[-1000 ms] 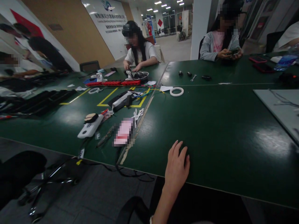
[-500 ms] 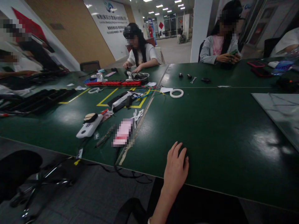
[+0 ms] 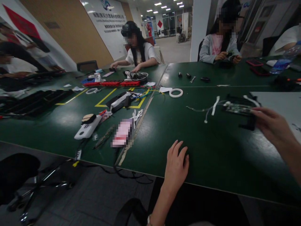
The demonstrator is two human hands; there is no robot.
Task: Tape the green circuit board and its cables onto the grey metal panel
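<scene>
My left hand (image 3: 176, 164) lies palm down on the green table (image 3: 211, 169) near its front edge, fingers slightly spread and holding nothing. On the right, my right hand (image 3: 272, 125) pinches the end of a circuit board (image 3: 237, 107) set in a black plastic frame. The board is above the table. Thin wires with a white strip (image 3: 215, 105) and small connectors trail from its left end. My right fingertips are partly hidden behind the part.
A pale panel (image 3: 275, 100) lies behind my right hand. To the left are a phone (image 3: 122, 132), a white device (image 3: 87, 127) and a black-and-white device (image 3: 119, 101). A tape roll (image 3: 176, 93) and a wrench (image 3: 192, 79) lie farther back. Two people sit across the table.
My right hand has come into view from the right with the circuit board. My left hand stays in place. The person across at left has stretched an arm leftward.
</scene>
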